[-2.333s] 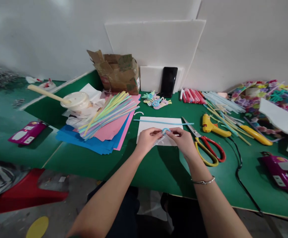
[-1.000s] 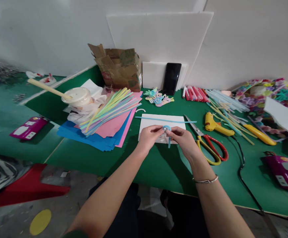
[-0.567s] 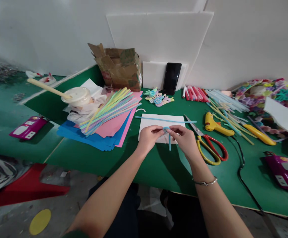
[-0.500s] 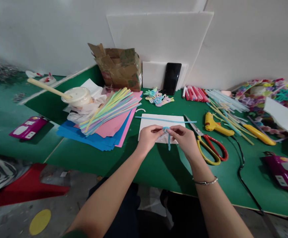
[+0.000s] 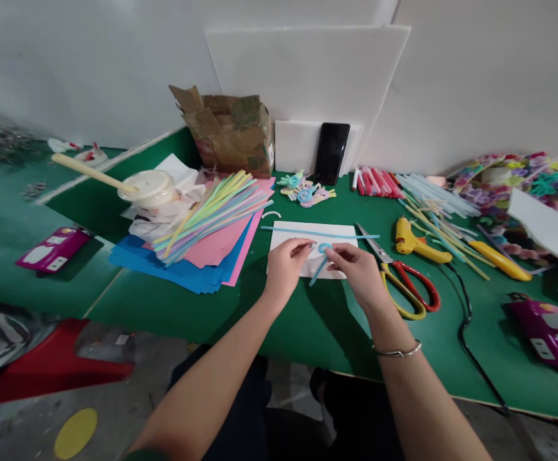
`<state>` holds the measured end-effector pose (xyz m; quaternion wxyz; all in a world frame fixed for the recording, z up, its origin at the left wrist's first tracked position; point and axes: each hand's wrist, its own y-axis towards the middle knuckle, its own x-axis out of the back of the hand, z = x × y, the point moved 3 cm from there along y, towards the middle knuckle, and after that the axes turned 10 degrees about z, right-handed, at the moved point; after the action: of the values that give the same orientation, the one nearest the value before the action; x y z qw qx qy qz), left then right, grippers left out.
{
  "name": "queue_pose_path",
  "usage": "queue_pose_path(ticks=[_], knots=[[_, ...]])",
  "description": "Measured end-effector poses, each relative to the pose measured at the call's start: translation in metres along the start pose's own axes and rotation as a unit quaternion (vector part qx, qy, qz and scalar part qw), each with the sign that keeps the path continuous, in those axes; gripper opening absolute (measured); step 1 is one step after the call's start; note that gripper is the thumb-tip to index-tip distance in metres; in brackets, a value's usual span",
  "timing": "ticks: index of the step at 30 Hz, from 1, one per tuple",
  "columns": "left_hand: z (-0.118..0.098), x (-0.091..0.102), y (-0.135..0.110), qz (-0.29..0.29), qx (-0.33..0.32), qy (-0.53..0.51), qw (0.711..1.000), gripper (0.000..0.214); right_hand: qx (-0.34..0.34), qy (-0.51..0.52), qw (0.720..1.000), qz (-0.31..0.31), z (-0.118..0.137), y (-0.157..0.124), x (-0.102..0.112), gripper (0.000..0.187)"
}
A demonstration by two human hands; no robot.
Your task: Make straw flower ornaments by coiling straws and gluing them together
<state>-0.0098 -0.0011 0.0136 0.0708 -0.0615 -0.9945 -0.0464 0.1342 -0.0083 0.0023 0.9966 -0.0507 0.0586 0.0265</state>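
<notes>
My right hand (image 5: 357, 269) pinches a light-blue pipe cleaner (image 5: 324, 248) between thumb and fingertips. One end of it is wound into a small flat coil, and a straight tail slants down to the left. Close by on the coil's left, my left hand (image 5: 285, 267) has thumb and forefinger drawn together. A small pale bit shows at those fingertips, too small to name. Below both hands lies a white sheet (image 5: 283, 238), with a straight blue pipe cleaner (image 5: 320, 232) across its upper part. Scissors (image 5: 398, 272) with one yellow and one red handle lie beside my right hand.
A yellow glue gun (image 5: 418, 242) and a yellow cutter (image 5: 500, 260) lie to the right. Pastel pipe cleaners (image 5: 221, 208) cover coloured paper (image 5: 173, 269) at left. Behind stand a phone (image 5: 331, 153), a cardboard box (image 5: 233, 137), coiled pieces (image 5: 306, 191) and red-pink pens (image 5: 379, 182).
The pipe cleaner's hanging tail has swung from straight down to down-left, and the coil now shows more openly. My left fingertips have shifted slightly left, away from my right ones.
</notes>
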Motion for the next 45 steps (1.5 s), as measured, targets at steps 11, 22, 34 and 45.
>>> queue_pose_path(ticks=[11, 22, 34, 45], knots=[[0.011, -0.024, -0.011, -0.02, 0.048, -0.079, 0.996, 0.014, 0.022, 0.122, 0.987, -0.103, 0.002, -0.004, -0.002, 0.03], [0.005, -0.014, -0.013, -0.091, 0.022, -0.061, 0.994, 0.011, 0.006, 0.1, 0.993, -0.067, -0.006, -0.007, -0.019, 0.029], [0.005, -0.016, -0.01, -0.078, 0.043, -0.164, 0.982, 0.01, 0.024, 0.053, 0.994, -0.093, -0.007, -0.007, -0.016, 0.028], [0.01, -0.015, -0.007, -0.056, 0.087, -0.179, 0.978, 0.01, 0.007, 0.053, 0.998, -0.04, -0.003, -0.005, -0.011, 0.03]])
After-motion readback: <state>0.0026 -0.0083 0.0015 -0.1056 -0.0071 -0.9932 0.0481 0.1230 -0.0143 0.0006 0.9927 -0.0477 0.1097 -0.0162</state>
